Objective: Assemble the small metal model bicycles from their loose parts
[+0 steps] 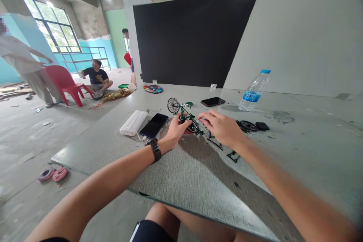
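A small green model bicycle (pixel 185 114) is tilted above the table, one spoked wheel up at the left and the other low by my fingers. My left hand (pixel 179 129), with a black watch on its wrist, is closed around the bicycle near the lower wheel. Just right of that wheel is my right hand (pixel 217 125), its thumb and fingertips pinched together; whatever they hold is too small to make out. Below my right hand lie a thin black frame part (pixel 215 141) and a smaller black part (pixel 233 156). A loose black wheel (pixel 248 126) is beyond my right wrist.
On the table (pixel 176 174), a white power bank (pixel 133 123) and a phone (pixel 154 125) lie left. Behind are another phone (pixel 213 101), a water bottle (pixel 253 92) and a paint palette (pixel 153 89). A black panel (pixel 193 43) stands at the back. People and a red chair (pixel 64 81) are left.
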A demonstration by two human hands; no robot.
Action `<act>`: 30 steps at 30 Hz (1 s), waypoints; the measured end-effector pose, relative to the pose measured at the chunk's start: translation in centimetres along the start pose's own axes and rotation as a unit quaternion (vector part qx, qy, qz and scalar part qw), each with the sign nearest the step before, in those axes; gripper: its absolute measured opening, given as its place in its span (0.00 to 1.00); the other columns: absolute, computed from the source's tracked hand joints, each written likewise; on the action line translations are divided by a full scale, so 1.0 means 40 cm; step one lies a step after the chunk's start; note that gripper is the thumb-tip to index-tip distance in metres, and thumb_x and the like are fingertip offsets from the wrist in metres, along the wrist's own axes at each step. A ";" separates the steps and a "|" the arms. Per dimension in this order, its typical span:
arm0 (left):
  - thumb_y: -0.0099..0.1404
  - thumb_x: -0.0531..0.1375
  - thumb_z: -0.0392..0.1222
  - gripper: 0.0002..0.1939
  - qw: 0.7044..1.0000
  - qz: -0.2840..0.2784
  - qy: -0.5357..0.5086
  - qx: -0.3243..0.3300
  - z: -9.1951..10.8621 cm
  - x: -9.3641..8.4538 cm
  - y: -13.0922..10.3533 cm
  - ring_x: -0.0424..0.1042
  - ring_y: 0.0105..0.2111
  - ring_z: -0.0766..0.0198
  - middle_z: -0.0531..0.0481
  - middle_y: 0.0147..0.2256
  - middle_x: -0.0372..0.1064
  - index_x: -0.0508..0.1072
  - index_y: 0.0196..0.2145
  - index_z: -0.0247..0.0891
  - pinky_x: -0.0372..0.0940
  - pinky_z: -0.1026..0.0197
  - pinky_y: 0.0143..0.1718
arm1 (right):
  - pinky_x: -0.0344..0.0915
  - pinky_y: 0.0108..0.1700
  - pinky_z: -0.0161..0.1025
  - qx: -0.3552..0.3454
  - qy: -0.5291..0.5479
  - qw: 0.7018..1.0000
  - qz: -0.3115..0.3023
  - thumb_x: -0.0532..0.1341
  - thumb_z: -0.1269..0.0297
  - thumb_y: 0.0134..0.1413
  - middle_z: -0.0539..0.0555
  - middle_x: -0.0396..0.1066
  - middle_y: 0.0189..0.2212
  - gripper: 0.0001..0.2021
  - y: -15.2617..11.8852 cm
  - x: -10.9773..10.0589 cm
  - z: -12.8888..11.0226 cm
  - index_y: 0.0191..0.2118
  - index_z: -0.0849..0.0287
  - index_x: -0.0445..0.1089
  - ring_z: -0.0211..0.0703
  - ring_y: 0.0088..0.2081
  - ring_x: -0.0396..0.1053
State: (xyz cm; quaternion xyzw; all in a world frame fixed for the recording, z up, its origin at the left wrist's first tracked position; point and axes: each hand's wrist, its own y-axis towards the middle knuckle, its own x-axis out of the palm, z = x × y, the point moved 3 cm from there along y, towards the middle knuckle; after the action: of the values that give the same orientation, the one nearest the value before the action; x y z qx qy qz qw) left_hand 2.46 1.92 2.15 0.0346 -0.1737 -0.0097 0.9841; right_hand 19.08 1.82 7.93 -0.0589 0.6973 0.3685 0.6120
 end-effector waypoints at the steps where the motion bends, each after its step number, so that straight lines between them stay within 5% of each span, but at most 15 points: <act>1: 0.62 0.63 0.35 0.17 1.000 -0.002 0.002 0.000 0.000 0.000 -0.001 0.71 0.26 0.67 0.53 0.29 0.69 0.66 0.48 0.38 0.72 0.61 0.30 | 0.53 0.27 0.36 -0.003 0.001 1.000 0.000 0.46 0.57 0.72 0.53 0.71 0.39 0.16 -0.007 0.004 0.000 0.49 0.51 0.70 0.41 0.32 0.70; 30: 0.58 0.67 0.39 0.20 0.999 -0.001 0.029 0.024 -0.024 -0.008 0.016 0.72 0.30 0.67 0.50 0.35 0.71 0.69 0.48 0.38 0.70 0.65 0.30 | 0.62 0.33 0.36 -0.004 0.071 0.997 -0.003 0.48 0.59 0.71 0.54 0.73 0.42 0.15 -0.023 0.019 0.003 0.48 0.52 0.71 0.41 0.35 0.73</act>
State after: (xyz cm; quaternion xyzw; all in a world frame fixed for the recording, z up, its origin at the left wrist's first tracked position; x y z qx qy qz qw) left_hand 2.50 2.65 1.17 0.0582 -0.1453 -0.0057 0.9877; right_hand 19.49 1.49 6.85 -0.0899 0.7372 0.3643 0.5619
